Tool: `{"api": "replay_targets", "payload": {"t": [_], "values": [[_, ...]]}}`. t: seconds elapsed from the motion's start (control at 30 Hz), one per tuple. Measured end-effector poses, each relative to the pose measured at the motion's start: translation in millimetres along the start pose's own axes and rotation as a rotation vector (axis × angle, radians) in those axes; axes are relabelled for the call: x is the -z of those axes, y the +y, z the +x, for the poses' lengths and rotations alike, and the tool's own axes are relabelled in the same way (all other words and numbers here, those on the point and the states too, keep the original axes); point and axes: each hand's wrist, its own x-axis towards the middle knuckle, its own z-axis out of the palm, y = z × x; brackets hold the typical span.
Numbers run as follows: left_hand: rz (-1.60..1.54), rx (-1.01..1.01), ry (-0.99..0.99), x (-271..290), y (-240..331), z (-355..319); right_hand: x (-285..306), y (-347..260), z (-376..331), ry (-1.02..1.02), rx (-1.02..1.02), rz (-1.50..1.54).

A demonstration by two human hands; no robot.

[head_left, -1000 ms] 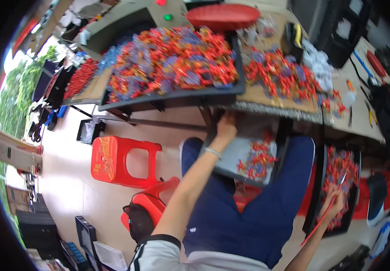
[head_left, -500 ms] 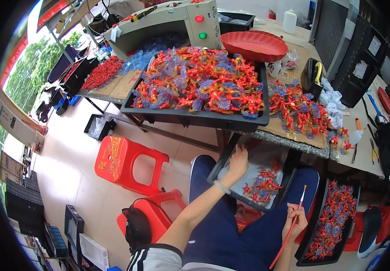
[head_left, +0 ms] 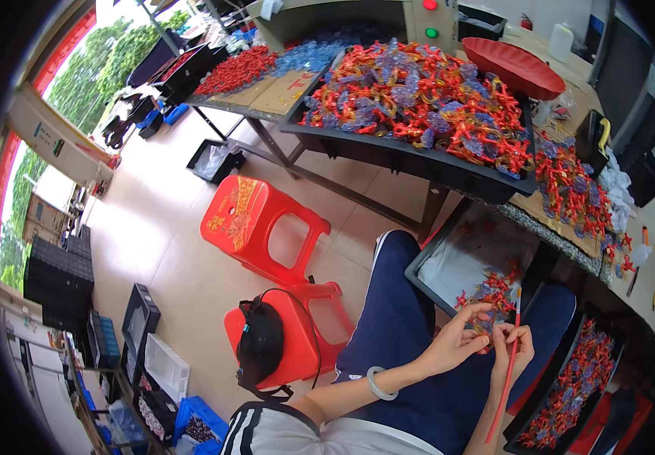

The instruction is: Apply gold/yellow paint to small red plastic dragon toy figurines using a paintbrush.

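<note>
Head view — lined tray below table; red stools, tiled floor.

- Your paintbrush has a red handle and a pale ferrule.
- The figurine at your fingertips shows violet and red.
- The heaped figurines before you mix bright red, amber and violet; their large tray is black.
- Your trousers are navy with white side piping.
- Your sleeve is white with black stripes.
- Your bangle is pale grey.
- To your left, one plastic stool is red with a golden-yellow pattern.
- The scalloped dish is plain red.
</note>
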Motion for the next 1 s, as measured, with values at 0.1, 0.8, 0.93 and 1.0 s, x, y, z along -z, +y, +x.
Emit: {"api": "replay_targets", "payload": {"t": [0.1,0.8,0.93,1.0], "values": [[-0.249,0.044,-0.059,7.0,-19.3,-7.5,4.6,-12.5,-7.7,0.025,-0.065,0.097],[0.131,0.083,-0.063,-10.0,9.8,14.2,11.7,-13.1,-22.2,0.147,-0.060,0.010],[0.140,0.087,-0.074,-9.4,10.5,15.4,13.0,-11.3,-21.8,0.119,-0.040,-0.039],[0.154,0.069,-0.087,-10.4,11.3,15.8,11.6,-13.1,-21.8,0.135,-0.083,0.016]]}}
